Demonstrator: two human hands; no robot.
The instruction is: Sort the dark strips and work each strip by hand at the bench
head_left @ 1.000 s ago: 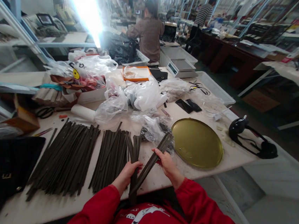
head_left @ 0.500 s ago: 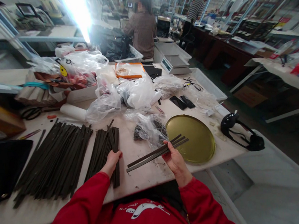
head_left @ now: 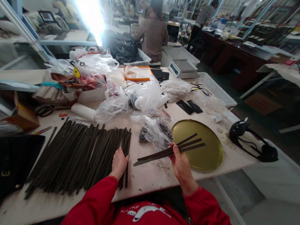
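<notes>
My right hand [head_left: 179, 161] is closed around a small bundle of dark thin strips [head_left: 169, 151], holding it level over the table, its far ends above the gold round tray [head_left: 208, 156]. My left hand [head_left: 119, 163] lies flat, fingers stretched, on the right edge of the large pile of dark strips [head_left: 77, 156] spread across the white table [head_left: 151, 178]. A clear plastic bag with dark small parts [head_left: 154, 131] sits just beyond the held bundle. My red sleeves fill the bottom of the view.
Plastic bags [head_left: 143, 95], an orange tray [head_left: 137, 73], a scale [head_left: 180, 69], scissors [head_left: 45, 110] and a black bag [head_left: 8, 161] crowd the table. A black corded device [head_left: 250, 140] lies at the right edge. Two people [head_left: 153, 32] work behind.
My left hand laid its strips onto the big pile, closing the gap between the heaps, and now rests flat there. My right hand swung its bundle rightward over the gold tray.
</notes>
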